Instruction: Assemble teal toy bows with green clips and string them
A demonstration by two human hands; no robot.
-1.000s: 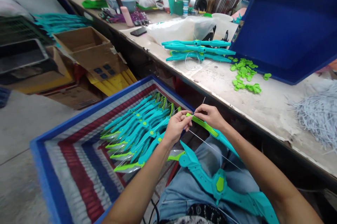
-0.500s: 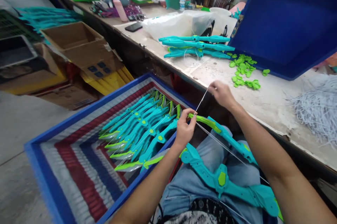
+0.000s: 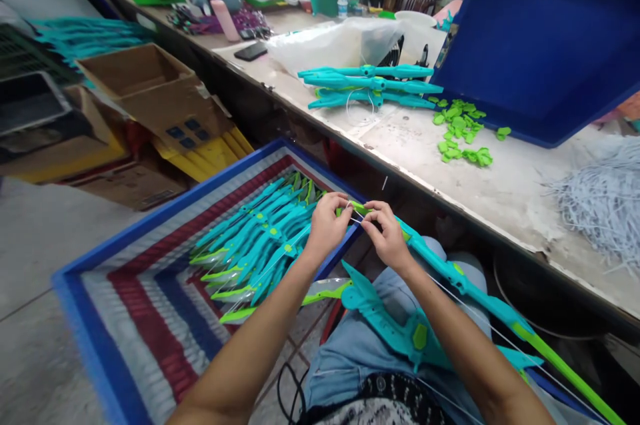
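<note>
My left hand pinches a white string at the green tip of a teal toy bow. Just right of it, my right hand has its thumb and finger closed on the same string. From the hands the bow slants down to the lower right, its string running below the limb. Across my lap lies a second teal bow with a green centre piece, partly behind my right forearm. Several strung teal bows lie side by side in the tray at left.
The blue-rimmed tray has a striped woven lining. On the bench are stacked teal bow parts, small green pieces, a phone, a tilted blue bin and a heap of white strings. Cardboard boxes stand left.
My right hand has come down and left from the bench edge to beside my left hand. My left hand has shifted slightly up and left, and the bow now extends farther lower right.
</note>
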